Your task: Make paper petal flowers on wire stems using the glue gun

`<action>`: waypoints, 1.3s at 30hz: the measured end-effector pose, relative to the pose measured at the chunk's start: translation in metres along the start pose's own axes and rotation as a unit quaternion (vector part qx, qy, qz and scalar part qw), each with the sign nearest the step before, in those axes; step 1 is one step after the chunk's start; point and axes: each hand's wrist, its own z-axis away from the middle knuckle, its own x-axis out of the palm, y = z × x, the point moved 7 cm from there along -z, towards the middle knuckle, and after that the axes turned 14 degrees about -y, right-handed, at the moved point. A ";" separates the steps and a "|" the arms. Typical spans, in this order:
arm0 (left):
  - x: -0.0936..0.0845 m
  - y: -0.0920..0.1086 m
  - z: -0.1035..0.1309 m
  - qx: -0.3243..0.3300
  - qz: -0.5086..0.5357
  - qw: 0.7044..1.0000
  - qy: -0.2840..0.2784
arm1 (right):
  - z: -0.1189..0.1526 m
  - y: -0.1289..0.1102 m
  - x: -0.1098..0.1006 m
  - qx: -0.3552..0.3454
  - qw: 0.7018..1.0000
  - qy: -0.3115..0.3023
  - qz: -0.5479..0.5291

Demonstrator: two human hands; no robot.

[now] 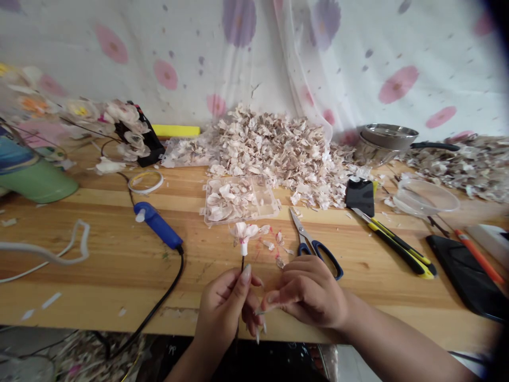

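Note:
My left hand (227,301) pinches the thin dark stem of an artificial flower (244,232) between thumb and fingers. The flower stands upright with pale pink petals and a white collar under them. Close beside it, my right hand (308,292) is closed, thumb against forefinger; what it holds, if anything, I cannot make out. Just beyond the right hand lie scissors (317,246) with dark blue handles, partly hidden by it. A few loose petals (280,239) are scattered behind the hands. Past the flower is a clear plastic box (260,212) of petals.
A large heap of dried petals (274,146) spreads along the back. Left are a blue glue gun (161,225) with a black cord and a roll of tape (146,182). Right lie a yellow-black utility knife (397,246), a black phone (463,276) and metal bowls (382,146).

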 end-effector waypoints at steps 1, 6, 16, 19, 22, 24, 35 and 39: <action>-0.001 -0.002 -0.001 -0.003 -0.005 1.000 -0.007 | 0.000 0.000 -0.001 -0.002 1.000 0.004 0.004; -0.004 -0.007 -0.003 -0.006 -0.004 1.000 -0.019 | 0.001 0.002 0.002 0.011 1.000 0.002 0.002; -0.001 -0.002 -0.005 0.013 -0.021 0.999 -0.030 | 0.001 -0.002 0.005 -0.008 0.998 -0.031 0.060; -0.001 -0.004 -0.005 -0.001 -0.025 0.999 -0.023 | -0.001 -0.004 0.005 -0.018 0.996 -0.032 0.076; -0.001 -0.004 -0.004 -0.006 -0.026 1.000 -0.012 | -0.002 -0.007 0.004 -0.029 0.996 -0.025 0.079; -0.001 -0.003 -0.004 0.001 -0.028 1.000 -0.009 | -0.002 -0.007 0.002 -0.023 0.997 -0.004 0.073; 0.002 0.003 -0.004 0.014 -0.055 0.998 -0.016 | 0.003 -0.001 0.003 0.016 0.999 0.022 0.031; 0.004 0.006 -0.004 0.014 -0.067 0.998 -0.016 | 0.004 0.002 0.001 0.031 0.999 0.028 0.030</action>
